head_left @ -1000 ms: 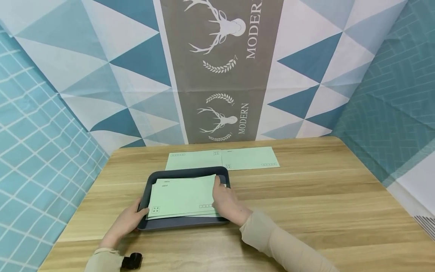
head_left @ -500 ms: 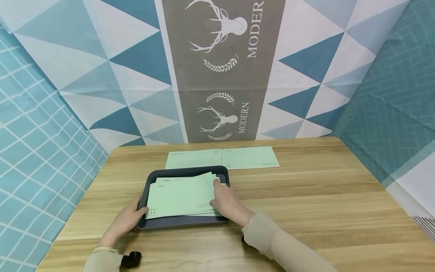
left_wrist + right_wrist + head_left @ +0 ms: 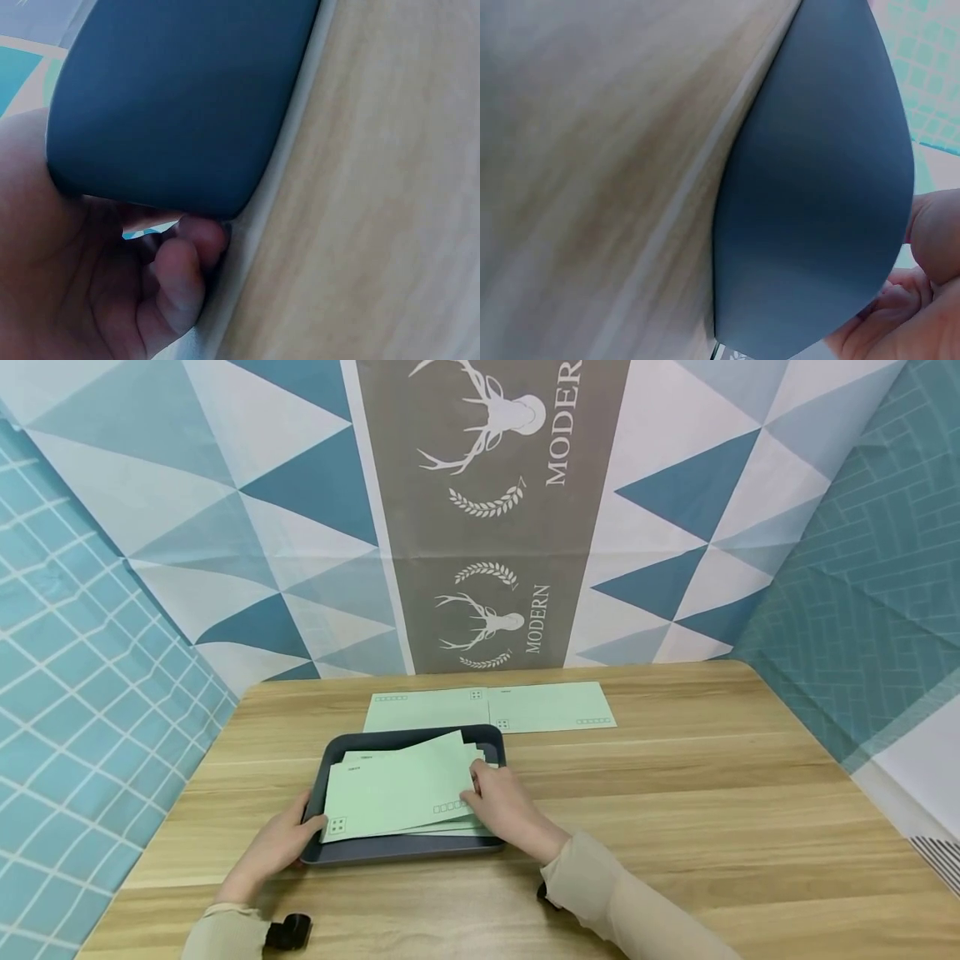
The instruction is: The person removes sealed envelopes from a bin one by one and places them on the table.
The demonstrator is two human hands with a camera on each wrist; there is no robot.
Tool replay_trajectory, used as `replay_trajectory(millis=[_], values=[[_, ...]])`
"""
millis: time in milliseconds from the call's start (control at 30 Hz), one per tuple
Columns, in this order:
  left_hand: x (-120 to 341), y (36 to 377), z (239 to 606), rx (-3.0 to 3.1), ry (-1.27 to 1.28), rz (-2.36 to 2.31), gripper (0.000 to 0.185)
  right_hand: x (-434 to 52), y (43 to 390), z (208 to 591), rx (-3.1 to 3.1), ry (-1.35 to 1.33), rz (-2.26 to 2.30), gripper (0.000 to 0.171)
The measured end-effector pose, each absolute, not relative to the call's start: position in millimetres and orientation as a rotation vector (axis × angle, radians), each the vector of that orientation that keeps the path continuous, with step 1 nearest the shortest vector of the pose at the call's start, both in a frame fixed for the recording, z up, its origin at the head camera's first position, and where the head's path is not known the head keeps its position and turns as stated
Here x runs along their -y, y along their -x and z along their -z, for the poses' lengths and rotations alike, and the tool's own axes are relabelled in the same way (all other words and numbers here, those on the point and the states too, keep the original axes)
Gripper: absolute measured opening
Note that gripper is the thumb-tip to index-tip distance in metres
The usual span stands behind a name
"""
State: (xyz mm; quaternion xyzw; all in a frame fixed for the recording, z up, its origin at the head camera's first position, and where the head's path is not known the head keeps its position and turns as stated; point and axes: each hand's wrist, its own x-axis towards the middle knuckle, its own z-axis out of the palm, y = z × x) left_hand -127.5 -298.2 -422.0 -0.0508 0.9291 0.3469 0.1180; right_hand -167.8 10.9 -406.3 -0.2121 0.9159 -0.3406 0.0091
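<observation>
Envelope (image 3: 393, 789) at the top of the pile, pale green, and I have it squarely on my head view: it lies aslant over the others, its right end swung toward the far side. Right hand (image 3: 513, 810) is on it, thumb and fingers pinching that right edge. Beneath, more green envelopes (image 3: 450, 828) fan out, edges poking past on the far and right sides, and the whole lot sits in a dark grey tray (image 3: 405, 853). Over to the left hand (image 3: 277, 837): it grips the tray's left side, thumb over the rim, and my left wrist view shows its fingers curled at the tray's wall. So the hands are well apart, one at each end.

Just beyond the tray, two more envelopes lie flat, a far-left envelope (image 3: 427, 712) partly hidden by the tray and a far-right envelope (image 3: 555, 706), end to end. Wood-grained table (image 3: 675, 793) under everything; beige sleeves (image 3: 637, 906) reach in from the near side; behind, a patterned wall covering (image 3: 495, 543) with white deer heads.
</observation>
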Motion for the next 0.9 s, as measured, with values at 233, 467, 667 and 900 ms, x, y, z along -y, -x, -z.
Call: replay_trajectory(millis=[233, 467, 667, 900], values=[[299.0, 126.8, 422.5, -2.723, 0.147, -1.001, 0.062, -12.2, 169.2, 405.6, -2.646, 0.631, 1.293, 0.026], [299.2, 126.3, 421.3, -2.722, 0.139, -1.001, 0.063, -14.3, 168.7, 405.7, -2.488, 0.579, 1.493, 0.034], [299.1, 126.4, 420.9, -2.726, 0.138, -1.005, 0.061, -16.3, 168.5, 404.6, -2.427, 0.548, 1.646, 0.034], [299.6, 127.3, 424.2, -2.732, 0.137, -1.032, 0.056, -23.6, 170.6, 400.7, -2.384, 0.536, 1.737, 0.025]])
